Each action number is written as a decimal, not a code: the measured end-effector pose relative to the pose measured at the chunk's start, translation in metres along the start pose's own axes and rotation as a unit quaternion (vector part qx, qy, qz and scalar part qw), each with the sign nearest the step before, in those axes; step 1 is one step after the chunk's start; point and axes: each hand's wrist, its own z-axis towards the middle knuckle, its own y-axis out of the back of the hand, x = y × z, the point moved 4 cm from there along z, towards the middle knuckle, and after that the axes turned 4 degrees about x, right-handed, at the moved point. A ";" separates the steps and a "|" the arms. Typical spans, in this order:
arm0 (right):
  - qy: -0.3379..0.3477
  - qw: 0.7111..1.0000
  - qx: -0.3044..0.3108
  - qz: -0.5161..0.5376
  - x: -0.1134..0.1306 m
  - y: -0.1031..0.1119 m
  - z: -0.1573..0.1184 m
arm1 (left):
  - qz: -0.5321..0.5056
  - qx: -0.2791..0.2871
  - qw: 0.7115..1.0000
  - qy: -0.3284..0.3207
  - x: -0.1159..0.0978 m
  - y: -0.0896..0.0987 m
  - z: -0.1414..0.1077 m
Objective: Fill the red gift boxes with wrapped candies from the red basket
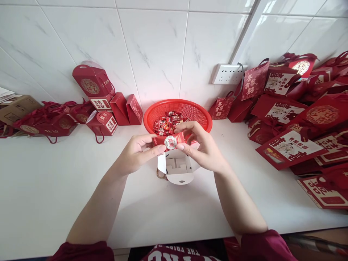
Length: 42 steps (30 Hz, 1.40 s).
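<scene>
A red wrapped candy [171, 142] with a round white label is stretched between both hands. My left hand [140, 152] pinches its left end between thumb and fingers. On its right end, my right hand [202, 146] closes with thumb and forefinger. Just below the candy, an open box [179, 178] with a white inside stands on the table, its flaps spread and a twine handle at its left. Behind the hands, a red plastic basket [152, 112] holds several red wrapped candies [163, 125].
Red gift boxes [94, 87] stand along the wall at the left. Many more red boxes [290, 145] are piled at the right. A white power strip [228, 74] is on the tiled wall. The white table [168, 214] extends beneath everything.
</scene>
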 end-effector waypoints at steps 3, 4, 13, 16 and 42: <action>0.086 0.992 0.021 -0.089 0.008 -0.001 0.001 | 0.009 0.003 0.999 0.044 0.002 -0.001 0.001; 0.106 0.988 0.031 -0.110 0.009 -0.003 0.001 | 0.015 0.006 0.998 0.054 0.003 -0.001 0.001; 0.115 0.979 0.053 -0.162 0.006 -0.005 0.000 | 0.044 0.029 0.996 0.066 0.002 -0.002 0.000; 0.113 0.976 0.054 -0.176 0.005 -0.005 -0.001 | 0.046 0.032 0.997 0.060 0.002 -0.003 0.001; 0.097 0.975 0.068 -0.187 0.005 -0.007 -0.001 | 0.094 0.041 0.991 0.081 0.001 -0.005 0.000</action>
